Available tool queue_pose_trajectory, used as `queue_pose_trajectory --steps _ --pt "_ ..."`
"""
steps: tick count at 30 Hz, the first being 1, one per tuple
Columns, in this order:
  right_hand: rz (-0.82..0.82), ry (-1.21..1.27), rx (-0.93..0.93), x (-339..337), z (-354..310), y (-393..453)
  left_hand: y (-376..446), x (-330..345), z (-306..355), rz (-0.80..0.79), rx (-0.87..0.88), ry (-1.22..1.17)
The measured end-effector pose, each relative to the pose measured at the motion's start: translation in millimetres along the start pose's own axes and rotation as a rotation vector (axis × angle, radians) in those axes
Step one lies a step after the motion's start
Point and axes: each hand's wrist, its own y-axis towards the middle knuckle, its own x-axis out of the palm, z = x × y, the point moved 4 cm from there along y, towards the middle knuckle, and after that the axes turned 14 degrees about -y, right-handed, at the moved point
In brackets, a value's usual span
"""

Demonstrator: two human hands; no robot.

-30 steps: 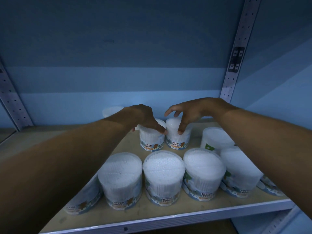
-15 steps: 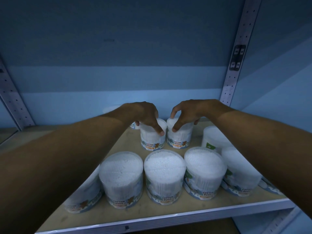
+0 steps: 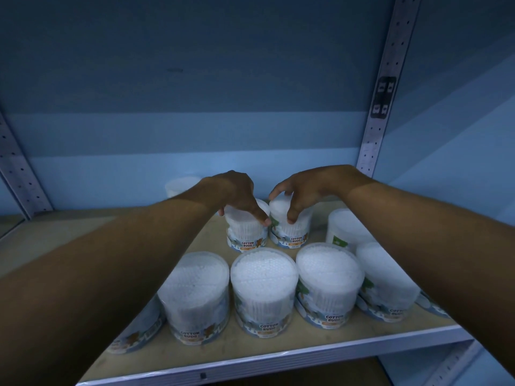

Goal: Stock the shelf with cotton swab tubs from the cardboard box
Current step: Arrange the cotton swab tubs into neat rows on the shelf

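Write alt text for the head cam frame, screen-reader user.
Two bare hands reach into a blue metal shelf, the left hand and right hand each gripping the top of one cotton bud tub, left tub and right tub side by side. A front row of tubs stands nearer on the shelf board.

L hand [image 3: 237, 195] is gripping the top of one tub [image 3: 246, 232], R hand [image 3: 303, 190] is gripping the tub beside it [image 3: 289, 232] — both are standing on the shelf [image 3: 278, 360] behind a front row of tubs [image 3: 264, 291].
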Motion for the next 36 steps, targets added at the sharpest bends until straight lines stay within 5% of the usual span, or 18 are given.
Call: queue_pose_trajectory --steps 36 --pt "0.0 -0.051 -0.046 10 -17 -63 -36 13 15 0.004 -0.018 0.026"
